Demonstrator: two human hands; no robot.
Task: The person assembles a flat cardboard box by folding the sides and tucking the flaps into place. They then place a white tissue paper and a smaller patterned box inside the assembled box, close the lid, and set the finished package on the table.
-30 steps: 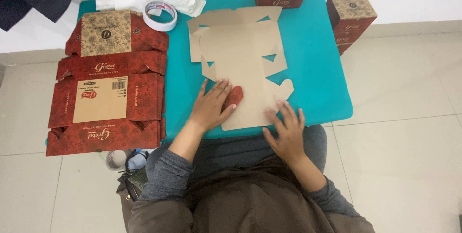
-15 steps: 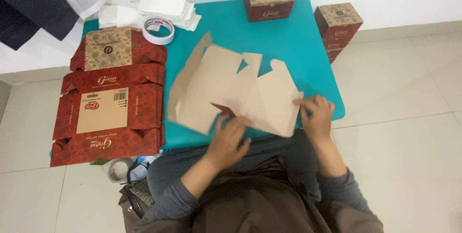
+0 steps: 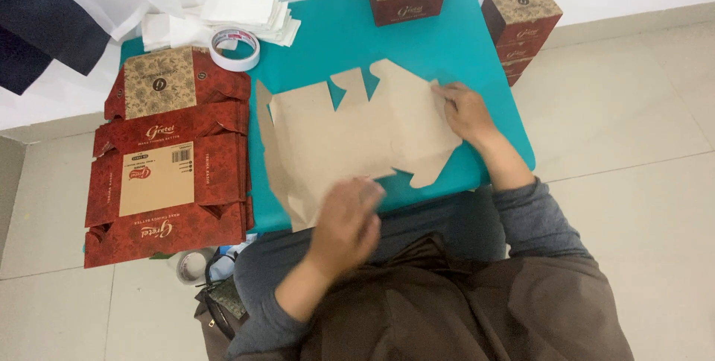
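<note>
Right hand [image 3: 465,111] presses flat, fingers spread, on an unfolded brown cardboard box blank [image 3: 357,137] on the teal bench [image 3: 447,40]; left hand [image 3: 346,223] blurred, its grip unclear.

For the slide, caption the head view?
Both hands, left hand and right hand, on flat brown cardboard box blank over teal table.

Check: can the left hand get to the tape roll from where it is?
Probably yes. The left hand hovers at the near edge of the flat brown carton blank; the tape roll lies beyond it on the teal table, with only flat card between.
</note>
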